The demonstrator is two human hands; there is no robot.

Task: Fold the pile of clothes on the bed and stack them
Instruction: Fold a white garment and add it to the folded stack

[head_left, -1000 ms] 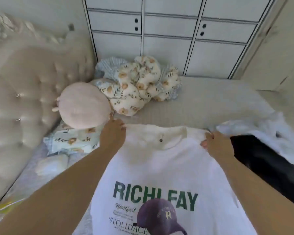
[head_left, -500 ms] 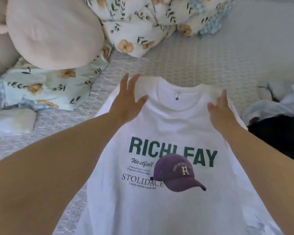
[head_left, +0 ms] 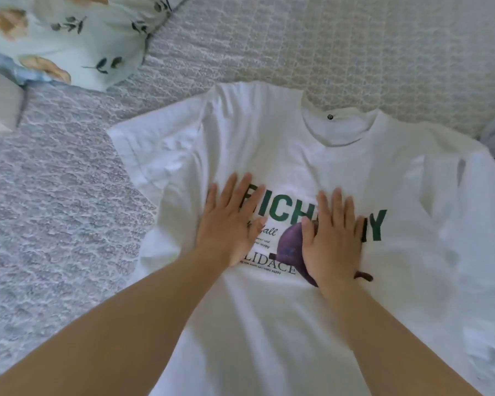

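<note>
White printed cotton T-shirt point(head_left: 312, 155) spread face-up, unfolded, on grey textured bed cover point(head_left: 55, 210); left hand point(head_left: 229, 224) and right hand point(head_left: 332, 238) flat on chest print, fingers straight, gripping nothing; folding apparently not begun, stacking outstanding.

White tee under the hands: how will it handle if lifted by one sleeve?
Likely floppy: the white t-shirt lies flat with soft creases under the left hand and right hand. Probably light and thin. It may drag and bunch on the textured bedspread.
</note>
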